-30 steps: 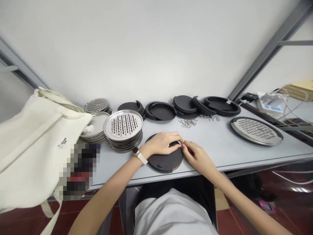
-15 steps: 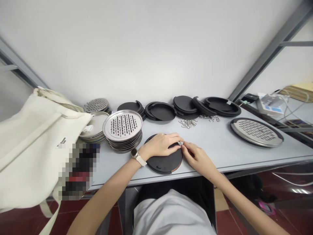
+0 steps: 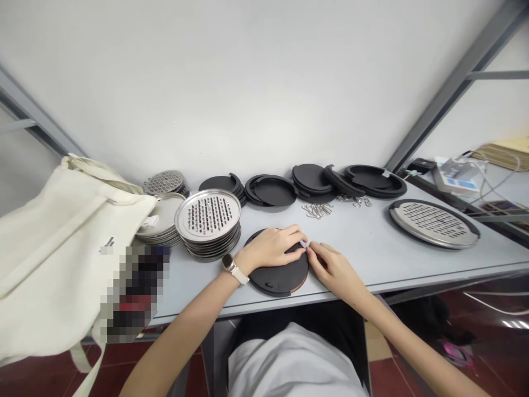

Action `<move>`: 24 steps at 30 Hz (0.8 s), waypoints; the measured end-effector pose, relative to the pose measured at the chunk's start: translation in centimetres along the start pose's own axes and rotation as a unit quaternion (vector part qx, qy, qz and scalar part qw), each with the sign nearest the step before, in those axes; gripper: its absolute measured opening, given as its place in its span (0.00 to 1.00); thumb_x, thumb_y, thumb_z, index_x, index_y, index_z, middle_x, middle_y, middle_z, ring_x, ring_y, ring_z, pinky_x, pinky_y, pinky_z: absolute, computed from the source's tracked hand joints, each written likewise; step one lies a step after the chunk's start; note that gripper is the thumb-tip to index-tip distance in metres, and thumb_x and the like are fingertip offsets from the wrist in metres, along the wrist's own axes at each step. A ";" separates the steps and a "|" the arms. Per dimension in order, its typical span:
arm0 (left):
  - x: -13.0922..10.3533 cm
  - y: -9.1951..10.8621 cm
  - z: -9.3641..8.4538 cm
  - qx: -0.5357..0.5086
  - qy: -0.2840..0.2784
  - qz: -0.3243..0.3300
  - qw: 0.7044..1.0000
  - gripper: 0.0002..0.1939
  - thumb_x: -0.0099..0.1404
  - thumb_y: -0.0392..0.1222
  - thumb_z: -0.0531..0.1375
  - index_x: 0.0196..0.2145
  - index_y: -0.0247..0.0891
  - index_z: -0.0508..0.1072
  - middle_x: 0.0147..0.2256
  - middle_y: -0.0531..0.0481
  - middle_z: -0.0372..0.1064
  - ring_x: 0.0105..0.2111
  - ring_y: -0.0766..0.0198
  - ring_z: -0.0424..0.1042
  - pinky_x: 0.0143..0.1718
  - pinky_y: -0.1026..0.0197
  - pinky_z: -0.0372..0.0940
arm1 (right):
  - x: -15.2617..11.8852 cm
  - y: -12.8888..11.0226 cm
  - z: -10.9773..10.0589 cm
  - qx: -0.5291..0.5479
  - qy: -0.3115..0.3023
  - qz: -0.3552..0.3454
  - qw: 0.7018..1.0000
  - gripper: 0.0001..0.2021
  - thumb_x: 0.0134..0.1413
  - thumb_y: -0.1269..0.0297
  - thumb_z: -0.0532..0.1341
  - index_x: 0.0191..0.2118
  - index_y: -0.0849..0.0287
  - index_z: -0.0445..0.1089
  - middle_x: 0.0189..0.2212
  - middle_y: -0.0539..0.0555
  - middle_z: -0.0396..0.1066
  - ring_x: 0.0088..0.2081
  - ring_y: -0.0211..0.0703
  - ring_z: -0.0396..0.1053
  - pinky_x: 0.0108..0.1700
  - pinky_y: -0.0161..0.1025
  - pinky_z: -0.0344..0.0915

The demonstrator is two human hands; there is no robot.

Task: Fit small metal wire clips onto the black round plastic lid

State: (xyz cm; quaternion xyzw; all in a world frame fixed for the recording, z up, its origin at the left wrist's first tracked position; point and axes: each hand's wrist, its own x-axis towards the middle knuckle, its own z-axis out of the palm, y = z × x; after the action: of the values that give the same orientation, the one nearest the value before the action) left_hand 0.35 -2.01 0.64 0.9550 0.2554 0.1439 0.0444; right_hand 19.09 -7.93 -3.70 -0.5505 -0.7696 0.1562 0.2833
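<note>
A black round disc (image 3: 275,278) with a raised rim lies at the table's front edge, in front of my body. My left hand (image 3: 275,246) rests across its top, thumb and fingers curled at its right rim, gripping it. My right hand (image 3: 330,264) is closed in a pinch at that same rim. Between the fingertips of both hands shows a small metal hook (image 3: 306,246), its shape mostly hidden. Behind the hands lies a loose pile of metal hooks (image 3: 317,210).
Stacked perforated metal grater plates (image 3: 208,215) stand left, beside plain metal plates (image 3: 159,215) and a cream cloth bag (image 3: 61,237). Black round covers (image 3: 275,190) line the wall. A grater disc in a black rim (image 3: 438,223) lies right. Boxes and cables (image 3: 460,176) are at far right.
Both hands stay at the disc's right rim. The fingertips have shifted only slightly around the small metal hook, and the camera view has moved a little.
</note>
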 end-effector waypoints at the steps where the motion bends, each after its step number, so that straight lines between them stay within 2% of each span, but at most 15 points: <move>1: 0.0 0.0 0.0 -0.001 0.000 -0.001 1.000 0.13 0.70 0.45 0.50 0.48 0.39 0.66 0.45 0.49 0.66 0.34 0.63 0.71 0.33 0.62 0.63 | 0.0 0.0 0.0 0.001 0.000 0.001 1.000 0.12 0.64 0.63 0.47 0.28 0.56 0.57 0.24 0.49 0.59 0.25 0.40 0.62 0.30 0.36 0.57; 12: -0.1 -0.2 0.1 -0.047 0.009 0.020 0.999 0.14 0.70 0.42 0.50 0.51 0.39 0.65 0.47 0.48 0.67 0.44 0.62 0.70 0.42 0.63 0.63 | 0.0 0.0 0.0 0.005 -0.008 0.003 1.000 0.12 0.65 0.63 0.47 0.29 0.56 0.58 0.24 0.49 0.59 0.26 0.40 0.62 0.31 0.36 0.57; 24: -0.1 -0.3 0.1 -0.053 0.011 0.020 0.998 0.13 0.70 0.42 0.50 0.50 0.39 0.67 0.46 0.49 0.69 0.43 0.62 0.70 0.41 0.63 0.63 | 0.0 0.0 0.0 0.008 -0.006 0.006 1.000 0.11 0.65 0.62 0.47 0.32 0.57 0.60 0.25 0.50 0.60 0.27 0.41 0.62 0.32 0.37 0.58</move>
State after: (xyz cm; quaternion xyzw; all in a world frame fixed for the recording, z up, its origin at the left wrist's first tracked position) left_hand 0.18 -1.81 0.46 0.9548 0.2285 0.1681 0.0888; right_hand 19.07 -7.97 -3.70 -0.5520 -0.7667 0.1672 0.2820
